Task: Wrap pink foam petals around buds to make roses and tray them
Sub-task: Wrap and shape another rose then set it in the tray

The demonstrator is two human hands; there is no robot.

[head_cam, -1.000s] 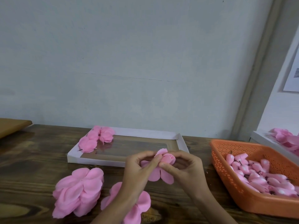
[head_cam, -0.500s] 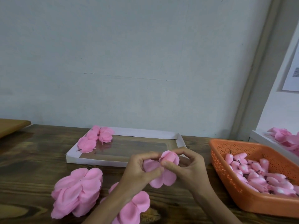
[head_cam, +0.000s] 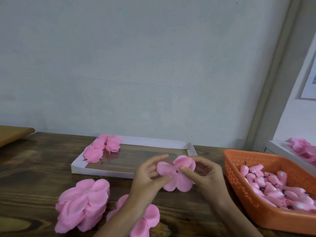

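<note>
Head view: a half-wrapped foam rose [head_cam: 174,175] is being held above the bench [head_cam: 34,168], just in front of the near wall of the white tray [head_cam: 102,171], between both hands. Its upper petals are being cupped closed by the right hand [head_cam: 203,173], with the thumb being pressed on the front and the fingers [head_cam: 205,164] being curled behind. Its loose left petal is being pinched by the left hand [head_cam: 147,175], the thumb being laid on the lower petals and the fingers [head_cam: 153,161] being stretched out behind. Three finished roses [head_cam: 102,147] are being kept in the tray's far left corner. A thick stack of petals [head_cam: 83,202] is being left on the bench near the left forearm, and a second petal pile [head_cam: 145,219] is being partly covered by that arm. Pink buds [head_cam: 273,189] are being stored in an orange basket [head_cam: 248,194] on the right. Beyond it, more pink flowers [head_cam: 302,147] are being held in another white tray [head_cam: 280,151]. A brown board [head_cam: 13,135] is being cut off at the far left edge.
</note>
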